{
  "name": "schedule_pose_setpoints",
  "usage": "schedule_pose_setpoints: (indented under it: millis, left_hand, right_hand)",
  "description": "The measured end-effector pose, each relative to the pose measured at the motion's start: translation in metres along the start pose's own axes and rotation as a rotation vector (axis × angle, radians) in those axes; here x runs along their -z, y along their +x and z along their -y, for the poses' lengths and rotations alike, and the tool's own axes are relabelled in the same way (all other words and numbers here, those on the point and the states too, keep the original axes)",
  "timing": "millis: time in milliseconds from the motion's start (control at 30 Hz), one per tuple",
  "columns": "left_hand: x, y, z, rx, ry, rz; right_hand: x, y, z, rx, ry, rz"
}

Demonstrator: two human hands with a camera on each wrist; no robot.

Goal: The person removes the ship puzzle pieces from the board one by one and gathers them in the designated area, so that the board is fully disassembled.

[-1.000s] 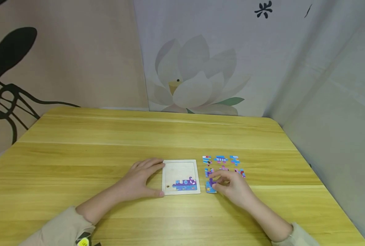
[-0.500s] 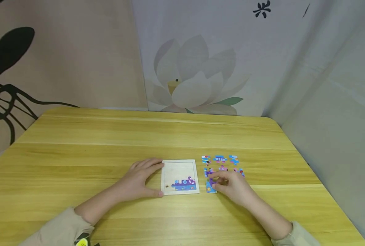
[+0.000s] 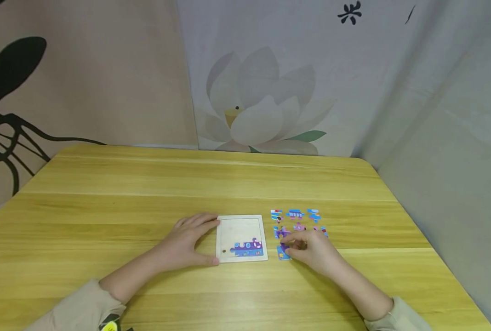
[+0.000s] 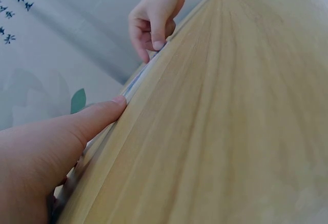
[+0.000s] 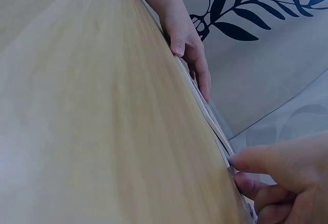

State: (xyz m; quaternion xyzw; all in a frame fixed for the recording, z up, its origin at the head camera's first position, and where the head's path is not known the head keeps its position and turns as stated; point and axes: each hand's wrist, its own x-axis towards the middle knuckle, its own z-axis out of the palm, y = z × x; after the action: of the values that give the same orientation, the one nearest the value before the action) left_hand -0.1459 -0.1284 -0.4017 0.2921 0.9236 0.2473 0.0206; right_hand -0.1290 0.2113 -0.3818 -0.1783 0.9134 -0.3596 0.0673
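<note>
A square, pale puzzle tray [image 3: 239, 228] lies flat on the table. Joined blue and purple puzzle pieces [image 3: 247, 249] fill part of its lower right area. My left hand [image 3: 187, 241] steadies the tray's left side, fingertips at the upper corner and thumb [image 4: 105, 114] at the lower one. Just right of the tray, my right hand [image 3: 313, 250] pinches a blue and purple puzzle piece [image 3: 283, 255] between thumb and forefinger, low over the table. The fingers partly cover that piece. The right wrist view has my right hand [image 5: 287, 178] in the lower corner, at the table's edge line.
Several loose puzzle pieces lie in rows right of the tray, among them a blue one with windows [image 3: 295, 214] and a blue one [image 3: 314, 215] at the back. The wooden table [image 3: 146, 174] reaches to a curtain [image 3: 270, 69] behind it.
The right hand stays on the same puzzle piece, which has shifted only slightly. The left hand keeps its place on the tray; the whole head view has drifted a little.
</note>
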Motion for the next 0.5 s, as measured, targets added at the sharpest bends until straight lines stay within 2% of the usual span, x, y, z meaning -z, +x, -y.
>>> schedule_pose_setpoints:
  millis: [200, 500]
  left_hand:
    - [-0.001, 0.001, 0.000, 0.000, 0.002, -0.001]
    - [-0.001, 0.000, 0.000, 0.010, -0.010, -0.004]
  right_hand:
    - [-0.001, 0.001, 0.002, 0.032, -0.009, -0.031]
    - [-0.006, 0.008, 0.015, 0.152, -0.019, -0.070]
